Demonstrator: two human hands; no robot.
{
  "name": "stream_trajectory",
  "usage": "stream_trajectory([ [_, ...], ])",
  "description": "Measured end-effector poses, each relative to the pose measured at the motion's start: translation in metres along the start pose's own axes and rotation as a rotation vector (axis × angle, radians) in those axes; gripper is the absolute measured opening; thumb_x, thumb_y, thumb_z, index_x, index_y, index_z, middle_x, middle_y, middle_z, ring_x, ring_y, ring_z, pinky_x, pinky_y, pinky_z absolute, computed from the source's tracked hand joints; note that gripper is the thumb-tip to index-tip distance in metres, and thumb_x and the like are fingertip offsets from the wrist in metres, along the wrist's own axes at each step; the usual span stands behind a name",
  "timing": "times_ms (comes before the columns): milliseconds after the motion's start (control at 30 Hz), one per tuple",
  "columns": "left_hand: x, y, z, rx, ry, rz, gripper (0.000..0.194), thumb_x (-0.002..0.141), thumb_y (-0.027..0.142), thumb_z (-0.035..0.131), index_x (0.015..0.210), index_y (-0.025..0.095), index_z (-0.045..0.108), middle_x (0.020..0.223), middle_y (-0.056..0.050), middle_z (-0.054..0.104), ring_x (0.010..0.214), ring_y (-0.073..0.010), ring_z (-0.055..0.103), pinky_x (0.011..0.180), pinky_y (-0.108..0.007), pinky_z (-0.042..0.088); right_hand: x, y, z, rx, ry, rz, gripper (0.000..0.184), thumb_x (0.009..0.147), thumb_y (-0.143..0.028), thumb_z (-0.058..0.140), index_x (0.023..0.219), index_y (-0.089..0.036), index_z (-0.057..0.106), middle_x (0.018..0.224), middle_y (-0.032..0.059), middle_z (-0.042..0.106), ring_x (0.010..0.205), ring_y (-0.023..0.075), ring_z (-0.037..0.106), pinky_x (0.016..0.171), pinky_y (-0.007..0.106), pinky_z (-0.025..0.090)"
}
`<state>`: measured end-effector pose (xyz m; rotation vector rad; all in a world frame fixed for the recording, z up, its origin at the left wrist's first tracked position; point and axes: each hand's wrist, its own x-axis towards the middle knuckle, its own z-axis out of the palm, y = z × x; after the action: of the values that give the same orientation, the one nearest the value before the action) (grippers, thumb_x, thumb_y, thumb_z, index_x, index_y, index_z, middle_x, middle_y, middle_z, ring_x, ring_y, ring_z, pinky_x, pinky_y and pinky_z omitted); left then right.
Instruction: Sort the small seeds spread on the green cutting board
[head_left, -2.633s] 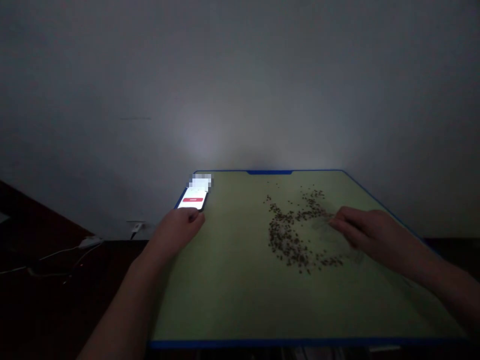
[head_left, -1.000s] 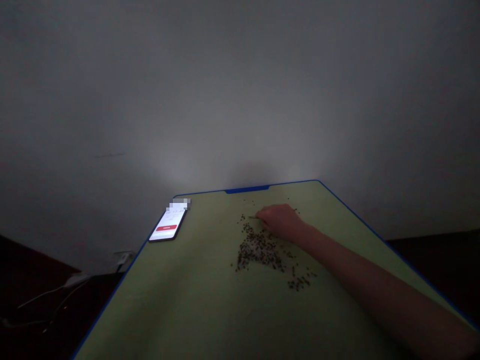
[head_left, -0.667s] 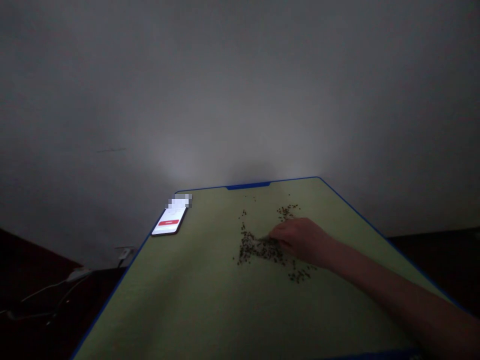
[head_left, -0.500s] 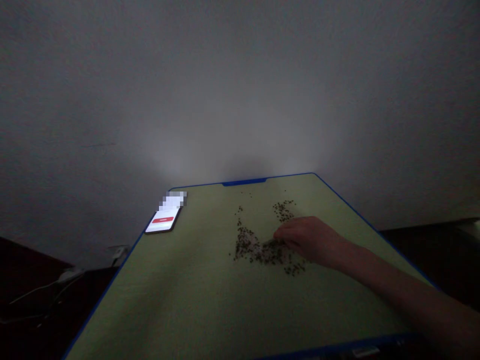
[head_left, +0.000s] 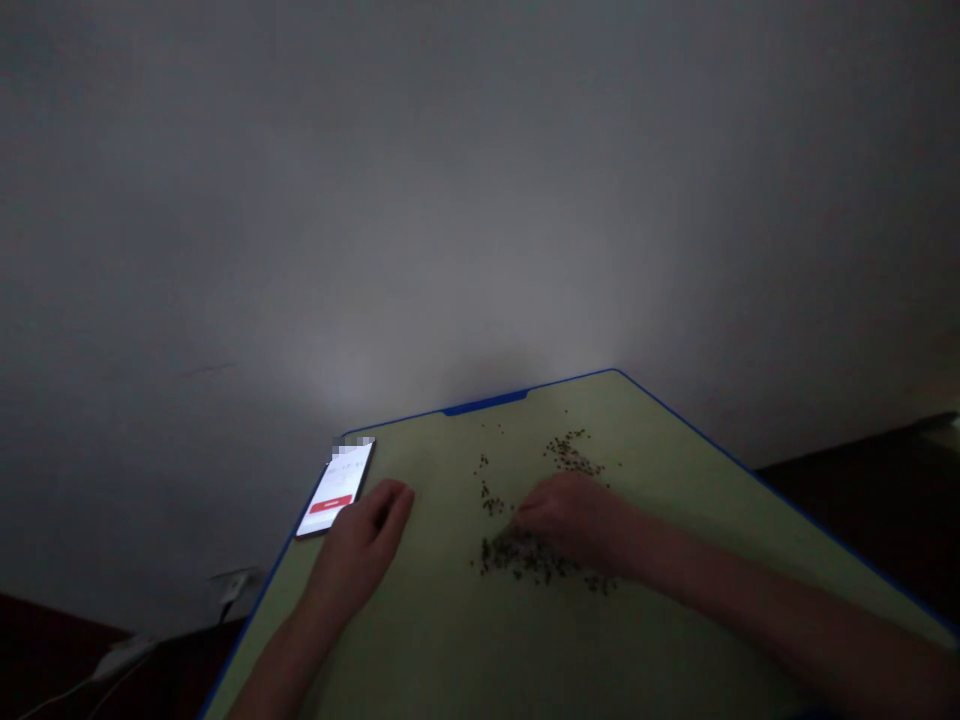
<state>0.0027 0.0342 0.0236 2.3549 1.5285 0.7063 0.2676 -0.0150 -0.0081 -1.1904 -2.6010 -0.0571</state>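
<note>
Small dark grains (head_left: 544,570), like seeds or peppercorns, lie scattered over a pale green tabletop (head_left: 420,640). My right hand (head_left: 562,515) is low among them, its fingers pinched together and pointing left. Something greyish shows by its fingertips, too dim and blurred to name. A looser patch of grains (head_left: 574,455) lies just beyond that hand. On the left, my left hand (head_left: 371,525) is curled into a loose fist beside a phone (head_left: 330,495) and partly overlaps its lower corner in view. Nothing shows in the left hand.
Blue edging and a blue tab (head_left: 487,403) run along the table's far side, close to a grey wall (head_left: 480,200). A white plug or adapter (head_left: 236,585) and cables are down at the left, beyond the table. The room is dim.
My left hand has come into view from below, beside the phone. My right hand has shifted left over the grains, fingers still pinched. The camera view has tilted.
</note>
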Motion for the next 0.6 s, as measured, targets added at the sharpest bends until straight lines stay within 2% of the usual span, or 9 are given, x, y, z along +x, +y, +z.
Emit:
stream_trajectory([
  [167, 0.002, -0.011, 0.017, 0.007, -0.075, -0.002, 0.035, 0.088, 0.045, 0.034, 0.078, 0.02, 0.055, 0.067, 0.0, 0.06, 0.063, -0.0166, 0.054, 0.057, -0.027, 0.037, -0.042, -0.009, -0.015, 0.039, -0.021, 0.074, 0.019, 0.087, -0.013, 0.053, 0.086, -0.022, 0.07, 0.077, 0.0015, 0.071, 0.073, 0.0158, 0.062, 0.068, 0.028, 0.042],
  [267, -0.004, -0.011, 0.021, -0.011, -0.091, -0.013, 0.034, 0.087, 0.045, 0.035, 0.079, 0.021, 0.057, 0.066, 0.0, 0.061, 0.062, -0.0169, 0.055, 0.058, -0.027, 0.037, -0.058, -0.014, -0.025, 0.075, -0.033, 0.078, 0.021, 0.09, -0.016, 0.051, 0.09, -0.023, 0.07, 0.081, 0.0022, 0.072, 0.076, 0.0168, 0.063, 0.073, 0.03, 0.044],
  [400, -0.008, -0.016, 0.024, -0.068, -0.079, -0.049, 0.035, 0.087, 0.045, 0.035, 0.078, 0.02, 0.058, 0.068, -0.001, 0.061, 0.064, -0.0175, 0.055, 0.059, -0.028, 0.038, -0.076, -0.016, -0.035, 0.126, 0.012, 0.086, 0.029, 0.091, -0.015, 0.045, 0.101, -0.026, 0.07, 0.088, 0.0036, 0.073, 0.081, 0.0179, 0.065, 0.075, 0.033, 0.047],
  [500, -0.01, -0.023, 0.027, -0.118, -0.06, -0.078, 0.036, 0.087, 0.046, 0.036, 0.078, 0.019, 0.058, 0.07, -0.001, 0.062, 0.066, -0.018, 0.055, 0.061, -0.028, 0.04, -0.091, -0.019, -0.043, 0.138, 0.062, 0.13, 0.034, 0.091, -0.015, 0.043, 0.11, -0.029, 0.068, 0.091, 0.0042, 0.074, 0.08, 0.019, 0.066, 0.073, 0.034, 0.05],
  [600, -0.009, -0.027, 0.03, -0.156, -0.076, -0.082, 0.037, 0.087, 0.047, 0.035, 0.078, 0.019, 0.057, 0.071, -0.001, 0.061, 0.069, -0.0186, 0.055, 0.063, -0.029, 0.041, -0.104, -0.029, -0.049, 0.134, 0.111, 0.167, 0.034, 0.091, -0.018, 0.043, 0.109, -0.031, 0.068, 0.086, 0.0038, 0.074, 0.074, 0.0201, 0.067, 0.064, 0.034, 0.053],
])
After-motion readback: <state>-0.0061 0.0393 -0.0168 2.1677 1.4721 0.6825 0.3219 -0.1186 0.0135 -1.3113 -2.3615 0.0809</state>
